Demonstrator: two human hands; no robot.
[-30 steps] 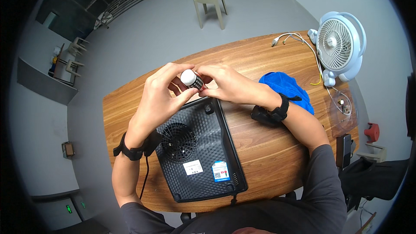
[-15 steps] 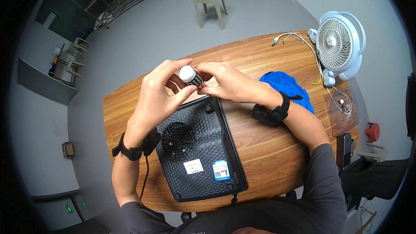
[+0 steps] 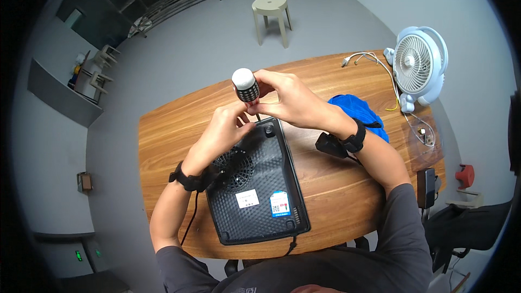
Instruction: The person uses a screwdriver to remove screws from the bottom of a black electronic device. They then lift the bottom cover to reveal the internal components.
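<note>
Right hand [image 3: 293, 100] grips the screwdriver [image 3: 246, 88] by its black-and-white handle, shaft pointing down toward the black device [image 3: 255, 184] at its 12 o'clock corner. Left hand [image 3: 225, 130] closes narrowly around the lower shaft, fingertips at the tip; the exact contact is hidden. Both wrists carry black bands. Device lies underside up on the wooden table [image 3: 325, 184]. Blue cloth [image 3: 361, 111] sits at 2 o'clock, white fan [image 3: 418, 68] beyond it, stool [image 3: 271, 13] at 12 o'clock on the floor.

Grey sleeves [image 3: 404, 222], black wrist straps [image 3: 187, 180].
</note>
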